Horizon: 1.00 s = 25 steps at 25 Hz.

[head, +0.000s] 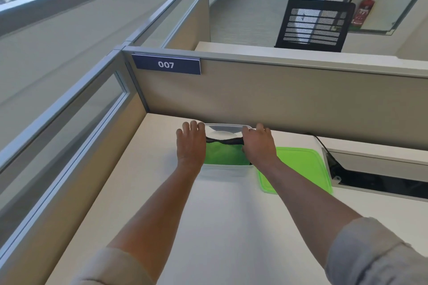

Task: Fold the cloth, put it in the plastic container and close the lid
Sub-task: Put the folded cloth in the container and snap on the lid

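A folded green cloth (223, 154) with a black edge lies inside a clear plastic container (225, 170) at the far side of the desk, against the partition. My left hand (191, 142) lies flat over the container's left side, fingers spread. Over the right side rests my right hand (258, 144), its fingers curled down onto the cloth's right edge. The green lid (301, 164) sits flat on the desk just right of the container, partly under my right forearm.
A beige partition (278, 99) with a "007" sign stands directly behind the container. A side partition (69, 136) borders the white desk (231, 215) on the left. An open cable tray (379, 180) with a black cable sits at the right.
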### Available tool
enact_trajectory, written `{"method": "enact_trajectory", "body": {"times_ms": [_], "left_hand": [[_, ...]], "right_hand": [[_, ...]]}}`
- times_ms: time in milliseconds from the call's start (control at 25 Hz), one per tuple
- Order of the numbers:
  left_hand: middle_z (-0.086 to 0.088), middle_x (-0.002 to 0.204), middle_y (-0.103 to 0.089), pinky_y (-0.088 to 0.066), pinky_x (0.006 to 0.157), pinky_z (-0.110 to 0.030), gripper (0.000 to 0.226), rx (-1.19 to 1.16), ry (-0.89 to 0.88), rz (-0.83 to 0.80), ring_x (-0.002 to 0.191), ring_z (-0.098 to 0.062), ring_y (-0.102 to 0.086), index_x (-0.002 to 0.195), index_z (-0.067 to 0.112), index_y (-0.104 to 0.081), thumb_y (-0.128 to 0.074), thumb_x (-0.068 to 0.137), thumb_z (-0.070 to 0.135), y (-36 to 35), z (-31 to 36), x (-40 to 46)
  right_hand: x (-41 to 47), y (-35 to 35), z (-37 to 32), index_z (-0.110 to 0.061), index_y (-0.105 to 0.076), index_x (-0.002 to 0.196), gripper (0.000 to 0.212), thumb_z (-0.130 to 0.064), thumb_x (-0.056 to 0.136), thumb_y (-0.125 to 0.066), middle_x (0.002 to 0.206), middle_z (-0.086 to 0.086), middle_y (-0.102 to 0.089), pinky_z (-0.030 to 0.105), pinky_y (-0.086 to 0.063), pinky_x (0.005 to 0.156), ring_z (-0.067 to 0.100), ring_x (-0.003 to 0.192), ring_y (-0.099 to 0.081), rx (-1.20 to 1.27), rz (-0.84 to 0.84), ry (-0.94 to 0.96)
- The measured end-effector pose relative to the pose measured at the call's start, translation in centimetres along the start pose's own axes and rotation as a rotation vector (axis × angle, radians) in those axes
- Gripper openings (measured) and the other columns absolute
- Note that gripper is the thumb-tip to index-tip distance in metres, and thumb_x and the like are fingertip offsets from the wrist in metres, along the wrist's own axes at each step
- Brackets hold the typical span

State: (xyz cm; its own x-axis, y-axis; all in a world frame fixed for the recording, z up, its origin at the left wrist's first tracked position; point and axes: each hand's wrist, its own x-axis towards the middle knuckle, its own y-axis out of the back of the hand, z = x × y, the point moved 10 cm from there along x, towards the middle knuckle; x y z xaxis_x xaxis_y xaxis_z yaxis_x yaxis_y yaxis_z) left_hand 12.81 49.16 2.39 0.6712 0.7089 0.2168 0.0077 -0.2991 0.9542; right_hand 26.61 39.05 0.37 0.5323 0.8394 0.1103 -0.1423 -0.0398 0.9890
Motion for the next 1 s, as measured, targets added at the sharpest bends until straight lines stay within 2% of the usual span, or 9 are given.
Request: {"method": "enact_trajectory", "body": {"times_ms": [80,160,320,440,600,680,800,920,1000], "left_hand": [[-0.005,0.09,-0.059,-0.038,0.063,-0.034,0.027,-0.135,-0.014,0.018,0.08,-0.026,-0.056,0.095,0.014,-0.057,-0.056,0.075,-0.004,1.5,0.8,0.3],[-0.007,0.089,-0.062,-0.043,0.061,-0.037,0.023,-0.281,-0.157,-0.049,0.078,-0.03,-0.058,0.092,0.011,-0.062,-0.052,0.079,-0.005,1.0,3.1,0.1],[-0.007,0.092,-0.07,-0.055,0.068,-0.037,0.025,-0.39,-0.283,-0.252,0.084,-0.029,-0.066,0.091,0.016,-0.072,-0.047,0.093,0.016,-2.5,5.0,-1.4],[-0.012,0.116,-0.064,-0.05,0.09,-0.041,0.035,-0.397,-0.266,-0.526,0.109,-0.033,-0.06,0.118,0.007,-0.062,-0.035,0.103,0.024,-5.0,5.4,-2.6],[-0.019,0.142,-0.048,-0.042,0.103,-0.046,0.049,-0.358,-0.3,-0.618,0.126,-0.037,-0.049,0.139,0.01,-0.046,-0.021,0.106,0.037,-4.9,6.0,-3.5],[-0.016,0.142,-0.05,-0.038,0.105,-0.046,0.053,-0.401,-0.26,-0.541,0.129,-0.034,-0.046,0.136,0.013,-0.05,-0.024,0.103,0.045,-4.2,5.4,-3.5],[-0.011,0.133,-0.057,-0.036,0.104,-0.047,0.057,-0.407,-0.307,-0.189,0.125,-0.03,-0.05,0.127,0.011,-0.057,-0.025,0.096,0.047,-0.1,6.3,-3.8],[-0.003,0.098,-0.064,-0.041,0.078,-0.041,0.023,-0.47,-0.374,0.172,0.09,-0.029,-0.056,0.1,0.016,-0.063,-0.044,0.093,0.026,4.6,9.1,-6.9],[-0.002,0.092,-0.061,-0.04,0.071,-0.038,0.017,-0.537,-0.481,0.211,0.08,-0.026,-0.052,0.101,0.016,-0.062,-0.053,0.087,0.013,5.6,13.0,-9.7]], "right_hand": [[0.3,0.3,-0.4,-0.014,-0.057,0.096,0.043,-0.006,0.059,-0.078,0.086,0.006,-0.065,0.037,-0.042,0.07,0.03,0.088,-0.053,-0.021,0.027,-0.008],[0.4,1.0,-1.3,-0.016,-0.058,0.089,0.041,-0.005,0.056,-0.08,0.083,0.005,-0.062,0.037,-0.042,0.068,0.03,0.085,-0.053,0.015,0.079,0.054],[-0.2,-0.3,-3.5,-0.02,-0.064,0.087,0.01,-0.014,0.08,-0.062,0.086,0.001,-0.069,0.038,-0.035,0.077,0.03,0.1,-0.05,0.043,-0.079,0.198],[-0.8,-1.5,-3.4,-0.021,-0.067,0.089,0.017,-0.012,0.083,-0.053,0.09,0.002,-0.069,0.041,-0.032,0.083,0.029,0.104,-0.049,-0.034,-0.179,0.178],[-1.1,-0.9,-3.7,-0.022,-0.064,0.093,0.02,-0.01,0.082,-0.054,0.093,0.001,-0.067,0.041,-0.032,0.084,0.027,0.103,-0.049,0.007,-0.201,0.24],[-1.5,1.2,-2.7,-0.024,-0.064,0.101,0.022,-0.015,0.083,-0.055,0.096,0.0,-0.065,0.04,-0.037,0.08,0.027,0.1,-0.051,0.161,-0.058,0.246],[-4.1,3.2,1.6,-0.022,-0.062,0.103,0.021,-0.015,0.083,-0.059,0.094,0.0,-0.063,0.04,-0.045,0.068,0.028,0.086,-0.056,0.234,0.21,0.176],[-7.5,0.8,6.5,-0.02,-0.061,0.104,0.027,-0.014,0.078,-0.068,0.095,0.001,-0.062,0.039,-0.046,0.066,0.029,0.085,-0.057,0.225,0.147,0.07],[-9.4,-0.7,9.3,-0.02,-0.061,0.105,0.031,-0.008,0.076,-0.067,0.096,0.001,-0.063,0.039,-0.045,0.067,0.029,0.086,-0.057,0.195,0.062,0.006]]}}
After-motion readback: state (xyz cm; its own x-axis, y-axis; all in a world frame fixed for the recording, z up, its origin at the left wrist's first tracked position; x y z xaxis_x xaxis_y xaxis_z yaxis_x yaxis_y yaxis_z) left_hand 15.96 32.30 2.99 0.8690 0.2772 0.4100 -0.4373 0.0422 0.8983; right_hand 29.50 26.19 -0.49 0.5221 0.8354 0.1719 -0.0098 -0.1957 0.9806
